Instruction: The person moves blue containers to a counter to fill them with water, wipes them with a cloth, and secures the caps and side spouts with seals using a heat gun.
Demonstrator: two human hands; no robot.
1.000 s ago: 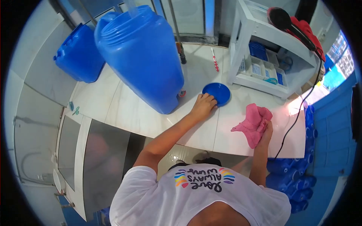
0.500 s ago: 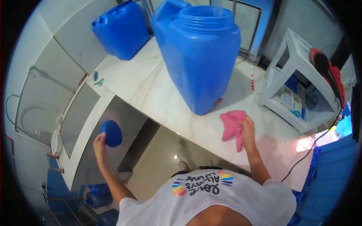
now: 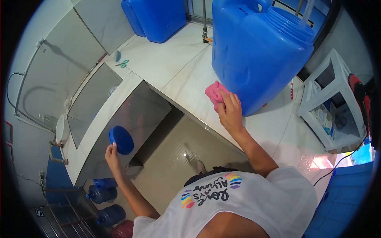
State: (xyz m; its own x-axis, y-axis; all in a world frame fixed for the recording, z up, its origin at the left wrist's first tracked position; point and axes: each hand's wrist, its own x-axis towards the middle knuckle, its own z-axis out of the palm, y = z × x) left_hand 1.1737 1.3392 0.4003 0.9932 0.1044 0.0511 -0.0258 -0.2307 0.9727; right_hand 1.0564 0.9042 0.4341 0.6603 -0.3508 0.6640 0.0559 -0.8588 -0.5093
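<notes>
My left hand (image 3: pixel 112 154) pinches a round blue lid (image 3: pixel 122 139) by its edge, out in front of the cabinet side. In my right hand (image 3: pixel 230 113) is a bunched pink cloth (image 3: pixel 215 94), held over the counter at the lower left side of a large blue jerrycan (image 3: pixel 258 59). That jerrycan stands upright on the tiled counter (image 3: pixel 182 85), its wide threaded mouth uncovered. A clear tube or stream of water (image 3: pixel 307 14) runs down into the mouth.
More blue jerrycans (image 3: pixel 162 20) stand at the back left, near green scissors (image 3: pixel 124 63). On the right are a red-and-white toothbrush-like stick (image 3: pixel 292 90) and a white shelf rack (image 3: pixel 331 103). Round blue water bottles (image 3: pixel 102 193) lie low at left.
My right hand has carried the pink cloth leftward across the counter to the jerrycan's left side. The view has turned, shifting the jerrycan right. The lid stays in my left hand.
</notes>
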